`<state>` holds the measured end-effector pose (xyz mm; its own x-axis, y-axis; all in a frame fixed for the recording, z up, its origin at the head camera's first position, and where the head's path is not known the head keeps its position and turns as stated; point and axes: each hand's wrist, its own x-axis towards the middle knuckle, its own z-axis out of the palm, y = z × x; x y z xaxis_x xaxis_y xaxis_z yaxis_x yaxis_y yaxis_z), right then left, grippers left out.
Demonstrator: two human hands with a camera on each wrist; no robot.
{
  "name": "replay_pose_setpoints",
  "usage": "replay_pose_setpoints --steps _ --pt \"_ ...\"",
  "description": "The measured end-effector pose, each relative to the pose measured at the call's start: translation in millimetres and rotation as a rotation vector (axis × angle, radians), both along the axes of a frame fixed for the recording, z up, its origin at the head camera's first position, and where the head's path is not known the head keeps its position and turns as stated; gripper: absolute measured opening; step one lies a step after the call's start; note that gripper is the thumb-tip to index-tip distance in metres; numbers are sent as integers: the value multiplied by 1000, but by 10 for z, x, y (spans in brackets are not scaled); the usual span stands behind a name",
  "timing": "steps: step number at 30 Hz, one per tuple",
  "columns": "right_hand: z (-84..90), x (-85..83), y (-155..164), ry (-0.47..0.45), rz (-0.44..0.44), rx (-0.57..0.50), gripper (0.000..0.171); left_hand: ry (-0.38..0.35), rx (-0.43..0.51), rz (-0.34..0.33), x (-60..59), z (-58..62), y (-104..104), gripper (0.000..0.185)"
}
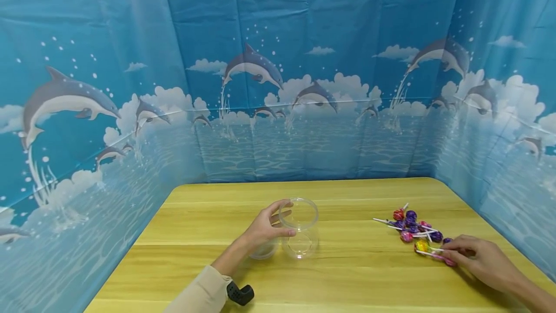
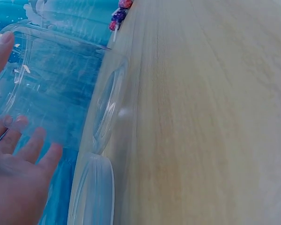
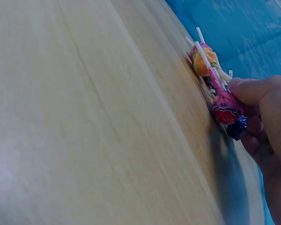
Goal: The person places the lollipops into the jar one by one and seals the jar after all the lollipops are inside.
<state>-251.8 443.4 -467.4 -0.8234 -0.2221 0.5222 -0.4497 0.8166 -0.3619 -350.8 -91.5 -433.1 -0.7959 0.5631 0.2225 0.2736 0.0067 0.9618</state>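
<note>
My left hand [image 1: 266,228] holds a clear plastic jar [image 1: 300,243], which stands upright with no lid on it. In the left wrist view the thumb lies at the rim of the jar [image 2: 61,84] and the fingers lie along its other side. A round clear lid [image 1: 263,251] lies on the table beside the jar, partly under the hand. My right hand [image 1: 482,260] is at the near end of a pile of lollipops [image 1: 410,223], its thumb and finger pinching a lollipop by its stick. A pink-wrapped lollipop [image 3: 226,108] and a dark one sit close to the fingertips.
The lollipops in red, purple, pink and yellow wrappers lie loosely, sticks crossing, on the right of the wood-grain table [image 1: 347,274]. A blue curtain with dolphins [image 1: 278,149] stands behind the table and along both sides.
</note>
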Motion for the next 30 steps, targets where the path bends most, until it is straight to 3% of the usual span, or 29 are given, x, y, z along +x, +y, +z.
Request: replay_pose_setpoints --steps 3,14,17,23,30 --pt "-3 -13 15 -1 -16 -9 21 5 -2 -3 -10 1 3 81" --pt "55 -29 34 -160 -68 -78 6 1 -5 -36 -25 -11 1 83" --pt "107 -44 35 -187 -87 -109 7 3 -12 -44 -30 -12 -3 84" --pt "251 -122 15 -221 -25 -175 11 18 -31 -45 -34 -15 -13 83" --pt "432 -203 -86 -275 -39 -154 20 15 -39 -49 -36 4 -30 81"
